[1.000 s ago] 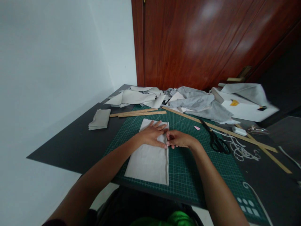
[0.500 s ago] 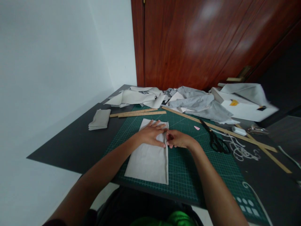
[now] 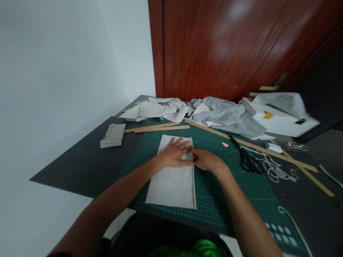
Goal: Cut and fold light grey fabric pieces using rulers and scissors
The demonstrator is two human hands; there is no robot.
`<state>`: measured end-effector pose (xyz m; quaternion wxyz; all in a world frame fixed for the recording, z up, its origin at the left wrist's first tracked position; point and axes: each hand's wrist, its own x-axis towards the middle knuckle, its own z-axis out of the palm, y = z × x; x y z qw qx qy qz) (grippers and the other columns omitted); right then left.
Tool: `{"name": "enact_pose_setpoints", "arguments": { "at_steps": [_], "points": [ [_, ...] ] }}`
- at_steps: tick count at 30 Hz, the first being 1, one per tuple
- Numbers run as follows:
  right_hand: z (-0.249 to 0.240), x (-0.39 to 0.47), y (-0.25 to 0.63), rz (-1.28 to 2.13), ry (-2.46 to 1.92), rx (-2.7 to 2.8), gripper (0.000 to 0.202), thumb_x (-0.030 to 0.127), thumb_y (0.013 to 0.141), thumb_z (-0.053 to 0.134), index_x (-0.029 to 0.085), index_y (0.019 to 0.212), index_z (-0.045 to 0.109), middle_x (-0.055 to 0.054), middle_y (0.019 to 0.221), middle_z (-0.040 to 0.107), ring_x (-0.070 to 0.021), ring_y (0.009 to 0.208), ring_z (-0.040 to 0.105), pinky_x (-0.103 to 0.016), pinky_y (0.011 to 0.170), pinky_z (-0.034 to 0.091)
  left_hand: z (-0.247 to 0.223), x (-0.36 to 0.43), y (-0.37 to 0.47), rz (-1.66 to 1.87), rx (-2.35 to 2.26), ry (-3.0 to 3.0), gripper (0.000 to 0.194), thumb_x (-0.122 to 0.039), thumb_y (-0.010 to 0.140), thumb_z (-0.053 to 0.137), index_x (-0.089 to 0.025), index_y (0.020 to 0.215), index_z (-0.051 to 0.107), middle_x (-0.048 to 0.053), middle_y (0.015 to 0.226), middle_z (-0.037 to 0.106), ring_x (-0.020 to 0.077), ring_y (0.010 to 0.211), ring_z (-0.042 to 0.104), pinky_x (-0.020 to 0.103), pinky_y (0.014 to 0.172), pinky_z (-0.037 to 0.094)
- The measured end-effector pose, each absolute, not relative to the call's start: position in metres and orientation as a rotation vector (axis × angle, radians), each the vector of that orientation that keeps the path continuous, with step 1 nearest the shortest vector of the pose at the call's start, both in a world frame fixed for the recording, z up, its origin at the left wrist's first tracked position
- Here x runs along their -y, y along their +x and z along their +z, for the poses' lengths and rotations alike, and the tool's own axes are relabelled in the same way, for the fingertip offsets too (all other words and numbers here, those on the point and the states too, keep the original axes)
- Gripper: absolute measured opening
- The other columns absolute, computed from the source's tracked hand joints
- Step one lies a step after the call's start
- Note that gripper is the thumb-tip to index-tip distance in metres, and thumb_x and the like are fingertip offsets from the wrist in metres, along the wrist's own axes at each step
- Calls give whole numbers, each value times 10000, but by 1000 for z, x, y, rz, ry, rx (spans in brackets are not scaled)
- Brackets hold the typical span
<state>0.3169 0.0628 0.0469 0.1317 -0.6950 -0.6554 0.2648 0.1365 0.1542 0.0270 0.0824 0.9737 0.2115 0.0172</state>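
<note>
A light grey rectangle of folded fabric [image 3: 171,187] lies on the green cutting mat [image 3: 214,200], its long side running toward me. My left hand [image 3: 177,153] rests flat on its upper part, fingers spread, with the thumb reaching the right edge. At that same right edge, my right hand [image 3: 205,159] has its fingers curled inward against the fabric. The right fingertips are partly hidden, but they appear to pinch the fabric's edge.
Black scissors [image 3: 248,160] and a tangle of white cord [image 3: 277,169] lie to the right. Wooden rulers [image 3: 160,129] cross the mat's far side. Folded cloth [image 3: 113,135] sits at left; grey fabric scraps [image 3: 227,112] and a white box [image 3: 284,121] stand along the back.
The fabric has shifted slightly to the right, and both hands have moved right with it. Its right edge now lies flatter, and my right fingers have curled further under.
</note>
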Motion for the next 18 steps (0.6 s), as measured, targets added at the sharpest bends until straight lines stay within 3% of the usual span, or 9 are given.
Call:
{"name": "enact_pose_setpoints", "arguments": {
  "at_steps": [5,10,14,18],
  "points": [
    [47,-64,324,631,-2123,1868,158,140,804,687,225,707,596,-58,800,671,-203,733,573,-303,638,326,25,-152,136,105,-656,2910,851,-815,916,451,-303,1593,396,79,1701,326,451,1579,156,684,1236,84],
    [52,-70,331,431,-2022,1803,138,191,943,561,205,852,664,-86,883,715,-206,808,610,-304,704,380,24,-154,136,108,-648,2910,858,-828,897,476,-332,1593,399,63,1716,294,467,1575,150,692,1235,76],
    [46,-79,320,520,-1759,1898,140,146,912,592,199,847,704,-20,836,733,-165,785,648,-265,747,444,24,-156,137,75,-654,2914,876,-820,904,477,-289,1597,403,97,1711,298,465,1583,131,686,1242,55],
    [34,-84,319,509,-1894,1871,146,97,871,613,180,827,726,-35,837,751,-180,810,682,-270,767,474,24,-159,136,82,-643,2913,907,-843,886,476,-298,1604,379,77,1708,311,441,1586,154,650,1254,81]
  ]
}}
